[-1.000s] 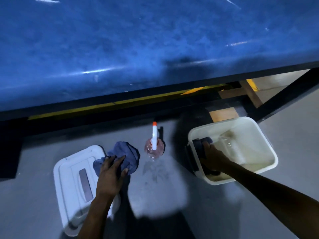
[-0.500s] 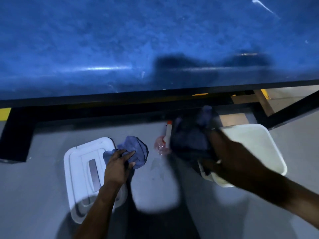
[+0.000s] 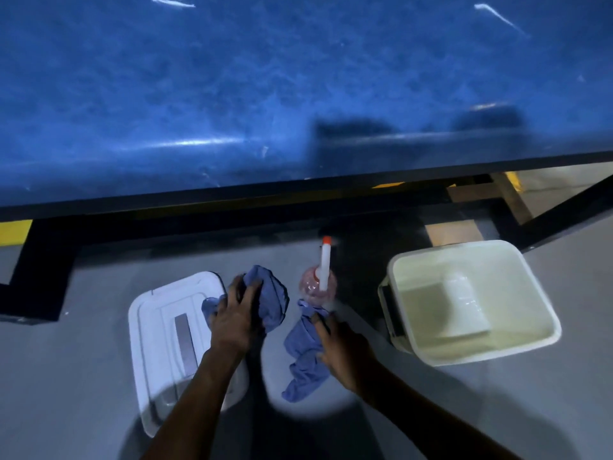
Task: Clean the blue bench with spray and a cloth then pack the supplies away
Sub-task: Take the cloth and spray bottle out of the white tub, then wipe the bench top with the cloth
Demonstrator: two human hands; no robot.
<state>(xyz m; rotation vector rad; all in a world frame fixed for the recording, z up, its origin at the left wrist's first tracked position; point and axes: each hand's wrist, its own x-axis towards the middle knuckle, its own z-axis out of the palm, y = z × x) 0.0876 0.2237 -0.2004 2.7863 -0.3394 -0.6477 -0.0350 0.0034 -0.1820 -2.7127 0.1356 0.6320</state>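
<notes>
White lid (image 3: 166,346) is seen flat on the grey floor (image 3: 66,376) at left, a grey strip down its middle. Left hand (image 3: 237,322) is curled around a bunched blue cloth (image 3: 270,298), held at the lid's right edge, partly over it. Just right, a second blue cloth (image 3: 303,356) is trailed on the floor, its upper end pinched by the right hand (image 3: 341,351); the rest lies left of and below that hand. Spray bottle (image 3: 320,282), pink body, white neck, orange tip, stands upright just beyond this cloth, between the two hands and the tub. Cream tub (image 3: 398,267) sits open at right on the floor; only a pale folded item (image 3: 464,307) is seen inside. Blue tabletop (image 3: 265,94) spans the top, black frame below.

Versus 0.5 s ago: the dark bundle held up by the right hand near the tub is now down on the floor; left hand grip is unchanged.
</notes>
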